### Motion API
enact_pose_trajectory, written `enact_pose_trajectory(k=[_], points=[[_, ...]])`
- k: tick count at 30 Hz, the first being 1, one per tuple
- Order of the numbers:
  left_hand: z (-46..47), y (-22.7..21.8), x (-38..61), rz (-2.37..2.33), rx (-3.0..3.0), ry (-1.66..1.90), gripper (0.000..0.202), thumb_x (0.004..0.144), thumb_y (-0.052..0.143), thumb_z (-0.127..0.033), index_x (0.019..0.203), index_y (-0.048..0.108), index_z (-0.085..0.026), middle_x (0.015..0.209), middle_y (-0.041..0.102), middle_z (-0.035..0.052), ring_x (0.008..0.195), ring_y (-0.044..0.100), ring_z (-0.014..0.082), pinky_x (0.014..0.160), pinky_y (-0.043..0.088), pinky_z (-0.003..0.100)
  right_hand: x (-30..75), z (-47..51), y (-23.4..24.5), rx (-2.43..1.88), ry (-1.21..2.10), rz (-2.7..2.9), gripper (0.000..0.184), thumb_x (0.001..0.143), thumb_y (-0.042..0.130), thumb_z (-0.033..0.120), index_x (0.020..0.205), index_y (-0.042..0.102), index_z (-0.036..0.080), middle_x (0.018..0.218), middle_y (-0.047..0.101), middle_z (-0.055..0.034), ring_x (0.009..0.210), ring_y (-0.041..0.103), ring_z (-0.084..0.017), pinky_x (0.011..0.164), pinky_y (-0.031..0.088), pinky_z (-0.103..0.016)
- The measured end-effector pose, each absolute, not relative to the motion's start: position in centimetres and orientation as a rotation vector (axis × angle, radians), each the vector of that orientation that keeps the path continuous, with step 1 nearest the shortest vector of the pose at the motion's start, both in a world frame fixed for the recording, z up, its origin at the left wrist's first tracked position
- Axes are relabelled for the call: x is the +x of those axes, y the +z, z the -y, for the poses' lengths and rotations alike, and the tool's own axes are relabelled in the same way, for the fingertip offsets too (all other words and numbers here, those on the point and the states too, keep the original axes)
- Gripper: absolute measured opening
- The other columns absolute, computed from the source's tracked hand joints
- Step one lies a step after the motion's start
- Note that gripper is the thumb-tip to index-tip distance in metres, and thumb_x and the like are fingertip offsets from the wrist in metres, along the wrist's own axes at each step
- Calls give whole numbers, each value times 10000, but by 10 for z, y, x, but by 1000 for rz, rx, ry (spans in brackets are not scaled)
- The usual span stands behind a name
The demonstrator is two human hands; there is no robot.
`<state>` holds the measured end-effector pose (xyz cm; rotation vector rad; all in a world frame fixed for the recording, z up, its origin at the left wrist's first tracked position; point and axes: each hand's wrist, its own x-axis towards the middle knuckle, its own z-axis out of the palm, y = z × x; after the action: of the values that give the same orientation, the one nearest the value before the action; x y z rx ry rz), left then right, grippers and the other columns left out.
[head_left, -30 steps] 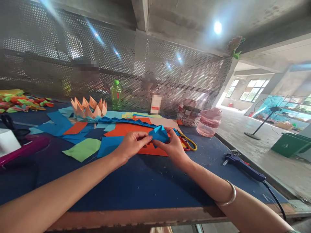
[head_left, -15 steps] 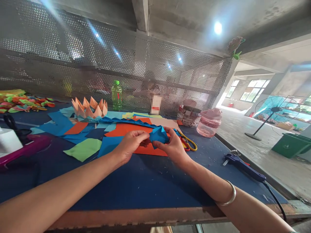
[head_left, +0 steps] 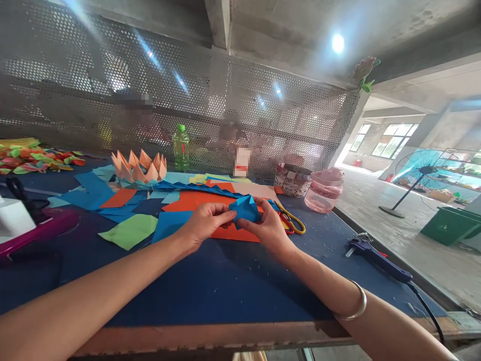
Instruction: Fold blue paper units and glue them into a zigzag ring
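A folded piece of blue paper (head_left: 246, 208) is held between my two hands, above orange sheets (head_left: 191, 201) on the table. My left hand (head_left: 208, 220) pinches its left edge between thumb and fingers. On the other side, my right hand (head_left: 271, 225) grips the paper with the thumb in front and the fingers behind. A long strip of folded blue points (head_left: 203, 188) lies just beyond, its right end hidden by my hands. Scissors with yellow and red handles (head_left: 295, 221) rest right of my right hand.
A peach paper crown (head_left: 140, 170) and a green bottle (head_left: 182, 150) stand at the back. To the right are a patterned basket (head_left: 292, 181), a pink plastic jug (head_left: 323, 193) and a blue glue gun (head_left: 381, 260) with a cord. A green paper sheet (head_left: 130, 230) lies left.
My left thumb and fingers have shifted slightly right, onto the left edge of the folded blue paper. My right hand keeps its hold almost unmoved.
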<state>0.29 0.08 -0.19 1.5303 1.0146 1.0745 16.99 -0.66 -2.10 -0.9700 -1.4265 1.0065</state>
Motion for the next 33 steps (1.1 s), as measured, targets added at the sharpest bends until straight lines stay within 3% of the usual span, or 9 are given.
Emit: enact_pose_trajectory(k=[5, 13, 18, 22, 25, 30, 33], points=[[-1, -3, 4, -990, 1448, 1029, 255, 668, 703, -400, 652, 639, -153, 620, 627, -4, 603, 545, 120, 674, 429, 272, 170, 6, -22, -977, 988, 1458, 603, 629, 770, 304, 1145, 477, 194, 852, 671, -20, 739, 646, -169, 752, 517, -338], [2, 2, 4, -1031, 1312, 968, 272, 724, 661, -402, 823, 578, -163, 673, 715, 48, 641, 670, 187, 690, 502, 339, 172, 4, -20, -966, 771, 1549, 399, 777, 615, 344, 1110, 453, 195, 992, 641, -63, 911, 606, -179, 745, 477, -313], [1, 1, 5, -1060, 1353, 946, 191, 800, 571, -348, 852, 538, -167, 600, 686, 27, 595, 656, 170, 646, 501, 314, 175, 2, -24, -973, 703, 1656, 435, 759, 616, 243, 1144, 414, 225, 830, 643, 5, 758, 602, -147, 727, 461, -306], [3, 2, 4, -1052, 1333, 915, 224, 771, 612, -337, 908, 562, -167, 626, 669, 2, 613, 635, 143, 660, 492, 290, 176, 0, -27, -998, 699, 1665, 435, 758, 603, 212, 1146, 408, 238, 773, 622, 27, 704, 581, -137, 709, 456, -304], [2, 2, 2, -1051, 1322, 910, 227, 695, 684, -296, 847, 609, -145, 662, 644, -12, 599, 590, 104, 661, 471, 253, 175, 0, -27, -1008, 659, 1656, 438, 754, 607, 211, 1135, 393, 239, 781, 614, 23, 715, 571, -141, 709, 462, -309], [-3, -3, -1, -1052, 1312, 937, 218, 657, 699, -314, 767, 647, -132, 620, 605, -26, 555, 548, 88, 650, 445, 246, 175, 4, -22, -967, 406, 1679, 611, 732, 634, 183, 1263, 341, 259, 1015, 578, -37, 854, 570, -159, 729, 482, -310], [-6, -6, -1, -1061, 1305, 947, 204, 639, 704, -314, 717, 646, -135, 595, 594, -31, 543, 541, 91, 645, 438, 252, 177, 7, -18, -971, 242, 1755, 480, 744, 626, 173, 1192, 480, 265, 1083, 546, -54, 931, 553, -177, 736, 489, -309]])
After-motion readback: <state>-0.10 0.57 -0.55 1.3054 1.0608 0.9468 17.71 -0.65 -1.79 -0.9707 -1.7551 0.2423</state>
